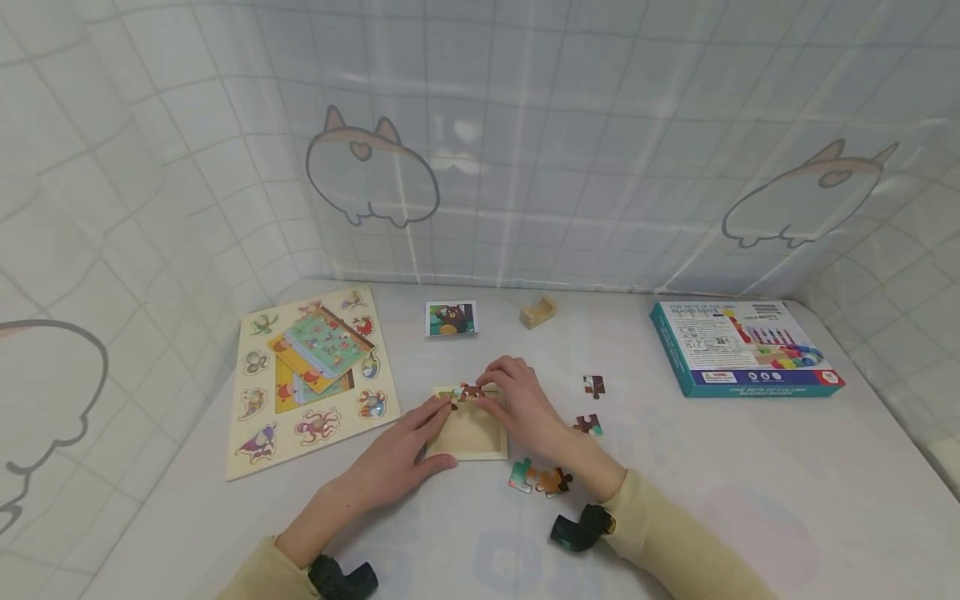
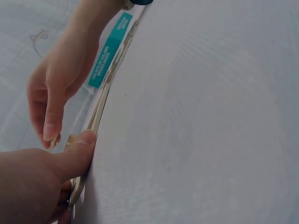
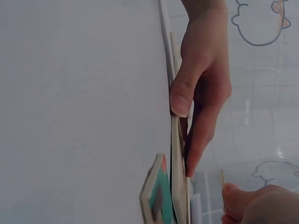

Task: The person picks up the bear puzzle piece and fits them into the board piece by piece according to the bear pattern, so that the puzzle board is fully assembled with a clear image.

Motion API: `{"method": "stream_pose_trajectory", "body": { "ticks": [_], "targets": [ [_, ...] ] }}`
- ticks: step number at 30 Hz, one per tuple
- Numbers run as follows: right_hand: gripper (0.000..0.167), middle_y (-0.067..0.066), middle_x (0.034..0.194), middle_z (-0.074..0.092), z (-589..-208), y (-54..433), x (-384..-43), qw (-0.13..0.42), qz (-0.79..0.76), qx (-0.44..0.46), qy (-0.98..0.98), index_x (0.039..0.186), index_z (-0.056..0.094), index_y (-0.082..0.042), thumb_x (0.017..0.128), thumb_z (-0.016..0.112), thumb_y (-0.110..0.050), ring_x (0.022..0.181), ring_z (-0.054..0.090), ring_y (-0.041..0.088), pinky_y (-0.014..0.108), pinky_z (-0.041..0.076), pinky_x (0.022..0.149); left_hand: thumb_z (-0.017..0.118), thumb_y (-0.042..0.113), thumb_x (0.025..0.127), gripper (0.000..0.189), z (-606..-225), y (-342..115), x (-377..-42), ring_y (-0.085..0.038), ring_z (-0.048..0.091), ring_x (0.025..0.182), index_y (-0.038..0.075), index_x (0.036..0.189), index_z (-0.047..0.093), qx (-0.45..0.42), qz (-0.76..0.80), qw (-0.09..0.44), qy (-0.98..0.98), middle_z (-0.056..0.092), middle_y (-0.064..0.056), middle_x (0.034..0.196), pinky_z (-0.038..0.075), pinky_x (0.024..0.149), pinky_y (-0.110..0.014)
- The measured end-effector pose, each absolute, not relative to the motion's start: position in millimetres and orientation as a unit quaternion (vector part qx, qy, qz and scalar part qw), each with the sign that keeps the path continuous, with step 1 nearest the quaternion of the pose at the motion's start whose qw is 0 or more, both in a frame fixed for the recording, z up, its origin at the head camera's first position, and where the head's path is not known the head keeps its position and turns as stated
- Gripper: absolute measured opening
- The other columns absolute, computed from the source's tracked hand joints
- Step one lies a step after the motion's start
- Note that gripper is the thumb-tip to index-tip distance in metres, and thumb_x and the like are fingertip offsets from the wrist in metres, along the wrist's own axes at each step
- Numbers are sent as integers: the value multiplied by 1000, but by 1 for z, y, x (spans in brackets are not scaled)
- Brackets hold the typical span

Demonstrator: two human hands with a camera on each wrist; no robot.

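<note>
Right hand [image 1: 517, 400]: I see its thumb and fingertips closed in a pinch on a small red-brown cardboard-like puzzle piece [image 1: 470, 392], at the far edge of a shallow, square, pale-wood tray [image 1: 468, 457]. From my end, the left hand [image 1: 408, 454] holds that tray by its left side, thumb along the near edge and fingers reaching the far left corner; whatever lies under its fingertips is too small for me to tell.

Just right of the tray's near corner I have teal-and-orange puzzle pieces [image 1: 522, 478] lying together on the white tabletop [image 1: 675, 500]. Two brown-and-white single pieces [image 1: 594, 386] lie farther right, one beyond the other. Past the tray, a bear picture card [image 1: 452, 318] is on the far left, with a small notched wooden block [image 1: 537, 313] to its right. Far right, I see a teal-and-white printed box [image 1: 750, 354]; left, a pale wooden animal board [image 1: 287, 432] carrying overlapping colourful picture panels [image 1: 330, 342].
</note>
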State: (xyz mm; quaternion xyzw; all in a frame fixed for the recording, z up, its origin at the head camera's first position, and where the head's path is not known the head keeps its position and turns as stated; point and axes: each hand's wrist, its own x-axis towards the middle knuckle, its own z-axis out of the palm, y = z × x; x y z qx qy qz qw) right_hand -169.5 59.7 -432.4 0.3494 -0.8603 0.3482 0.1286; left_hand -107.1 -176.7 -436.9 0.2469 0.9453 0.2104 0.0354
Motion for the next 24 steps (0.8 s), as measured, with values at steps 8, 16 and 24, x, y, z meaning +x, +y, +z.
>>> {"method": "stream_pose_trajectory", "body": {
  "ticks": [8,16,24],
  "targets": [
    [19,3,111,59,-438,46,-172,102,338,335,-874,107,69,-6,94,71,-20,105,53,21,40,46,92,62,49,96,77,-438,-177,-106,-31,33,148,3,153,38,251,204,33,946,31,-13,162,36,118,-47],
    [20,5,110,59,-443,44,-174,89,326,337,-879,108,69,-4,95,69,-19,100,55,17,33,51,87,60,50,97,77,-436,-178,-106,-31,32,148,5,154,36,246,196,36,948,30,-12,163,35,118,-46],
    [19,3,111,57,-447,46,-175,79,317,332,-885,108,68,-5,96,68,-20,100,54,16,30,52,85,61,48,97,76,-436,-177,-106,-32,33,148,6,155,35,247,199,39,948,30,-12,163,35,118,-47]
  ]
}}
